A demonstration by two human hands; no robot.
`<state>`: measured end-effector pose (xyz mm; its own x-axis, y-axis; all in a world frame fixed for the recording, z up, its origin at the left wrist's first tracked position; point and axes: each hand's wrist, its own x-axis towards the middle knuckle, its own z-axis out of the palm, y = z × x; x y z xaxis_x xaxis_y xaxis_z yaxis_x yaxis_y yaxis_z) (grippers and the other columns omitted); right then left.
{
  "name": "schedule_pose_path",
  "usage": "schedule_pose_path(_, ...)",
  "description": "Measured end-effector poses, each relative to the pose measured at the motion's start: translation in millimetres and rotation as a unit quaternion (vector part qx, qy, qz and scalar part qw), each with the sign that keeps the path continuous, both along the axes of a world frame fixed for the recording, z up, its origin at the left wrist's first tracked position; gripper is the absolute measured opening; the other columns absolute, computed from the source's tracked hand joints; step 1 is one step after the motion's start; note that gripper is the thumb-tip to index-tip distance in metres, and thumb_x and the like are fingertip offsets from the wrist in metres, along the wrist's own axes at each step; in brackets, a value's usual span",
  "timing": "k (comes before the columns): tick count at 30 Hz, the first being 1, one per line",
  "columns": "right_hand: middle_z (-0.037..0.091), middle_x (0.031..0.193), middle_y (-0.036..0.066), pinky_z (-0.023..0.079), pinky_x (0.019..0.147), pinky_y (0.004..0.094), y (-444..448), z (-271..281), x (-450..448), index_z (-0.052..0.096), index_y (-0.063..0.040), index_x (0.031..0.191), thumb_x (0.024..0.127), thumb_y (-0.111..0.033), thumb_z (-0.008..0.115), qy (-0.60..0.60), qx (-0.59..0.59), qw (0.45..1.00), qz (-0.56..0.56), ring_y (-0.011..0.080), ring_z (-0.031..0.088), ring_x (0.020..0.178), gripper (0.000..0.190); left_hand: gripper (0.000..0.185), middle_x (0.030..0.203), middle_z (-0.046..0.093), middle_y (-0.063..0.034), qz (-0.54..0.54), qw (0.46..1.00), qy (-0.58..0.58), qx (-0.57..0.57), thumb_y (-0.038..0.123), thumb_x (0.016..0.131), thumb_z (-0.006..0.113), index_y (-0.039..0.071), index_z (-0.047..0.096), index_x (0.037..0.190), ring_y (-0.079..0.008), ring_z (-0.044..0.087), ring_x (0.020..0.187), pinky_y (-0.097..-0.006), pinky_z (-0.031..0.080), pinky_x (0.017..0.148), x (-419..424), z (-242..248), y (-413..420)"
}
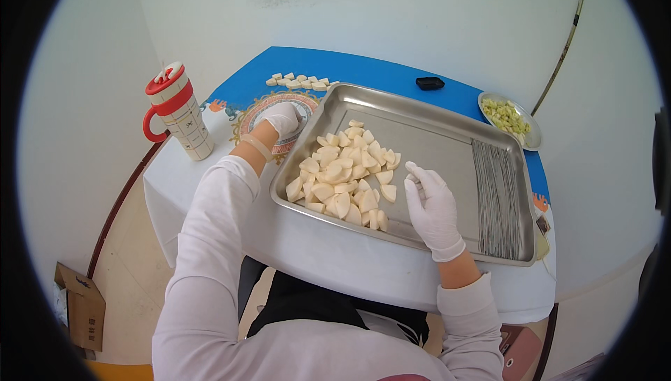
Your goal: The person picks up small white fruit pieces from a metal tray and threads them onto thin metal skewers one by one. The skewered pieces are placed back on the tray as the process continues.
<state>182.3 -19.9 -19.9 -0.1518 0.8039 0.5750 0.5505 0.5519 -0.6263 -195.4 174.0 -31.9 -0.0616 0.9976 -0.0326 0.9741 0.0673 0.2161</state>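
Note:
My gloved left hand [283, 119] rests on the printed round pattern of the tablecloth, left of a metal tray [393, 97]; its fingers are curled and whatever lies under them is hidden. Over the tray floor, my gloved right hand [431, 203] has its thumb and fingertips close together, and I cannot tell if something thin is between them. Between my hands lies a heap of pale cut vegetable pieces [343, 174] in the tray. A bundle of thin grey sticks or wires [496, 200] lies along the tray's right side. More pale pieces [301, 82] stand in rows behind my left hand.
A tumbler with a red lid and handle [181, 114] stands at the left. Behind the tray is a small black dish [430, 83]. A plate [534, 137] of chopped green pieces sits at the back right. A cardboard box [86, 307] is on the floor.

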Motion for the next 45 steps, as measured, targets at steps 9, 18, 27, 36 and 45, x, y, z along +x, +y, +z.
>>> schedule_pose_path(9,0.068,0.094,0.010,0.053,0.078,0.0373,0.0,0.0,0.3,0.068,-0.005,0.124,0.096,-0.013,0.065,-0.016,-0.001,1.000,-0.002,0.0266,0.068,0.087,0.030,0.028,0.108,0.076,-0.0146,-0.057,0.997,-0.048,-0.021,0.027,0.091,0.066,0.010,0.079,0.109,-0.0341,0.071,0.101,-0.0403,0.054,0.090,-1.7,17.1,-17.0)
schedule_pose_path(18,0.069,0.097,0.010,0.054,0.078,0.0379,0.2,-0.7,-0.5,0.069,-0.006,0.122,0.096,-0.016,0.063,-0.029,-0.002,1.000,0.000,0.0275,0.069,0.089,0.028,0.029,0.097,0.076,-0.0158,-0.135,0.982,0.117,0.065,0.023,0.095,0.059,0.003,0.077,0.106,-0.0318,0.072,0.092,-0.0392,0.056,0.085,1.0,28.9,-27.3)
schedule_pose_path(27,0.070,0.101,0.013,0.055,0.083,0.0417,2.6,-3.5,3.5,0.070,-0.006,0.119,0.096,-0.021,0.062,-0.082,-0.017,0.996,-0.016,0.0327,0.068,0.096,0.028,0.033,0.109,0.074,-0.0204,-0.177,0.953,-0.184,0.164,0.025,0.100,0.058,0.005,0.072,0.122,-0.0352,0.071,0.101,-0.0398,0.055,0.089,130.0,75.8,-135.6)
schedule_pose_path(36,0.071,0.107,0.016,0.054,0.090,0.0457,8.7,6.7,32.4,0.072,-0.006,0.112,0.093,-0.030,0.062,-0.196,-0.092,0.974,-0.065,0.0364,0.067,0.103,0.032,0.031,0.107,0.069,-0.0136,-0.312,0.896,-0.118,0.292,0.017,0.092,0.067,0.009,0.068,0.121,-0.0348,0.066,0.095,-0.0454,0.052,0.084,208.0,25.5,-204.0)
schedule_pose_path(45,0.073,0.105,0.019,0.055,0.089,0.0490,44.1,20.2,109.3,0.074,-0.005,0.098,0.084,-0.019,0.061,-0.340,-0.198,0.888,-0.238,0.0393,0.069,0.102,0.023,0.035,0.120,0.066,-0.0127,-0.263,0.887,-0.105,0.364,0.015,0.088,0.069,0.007,0.069,0.122,-0.0328,0.061,0.115,-0.0467,0.046,0.101,210.0,0.8,-193.1)
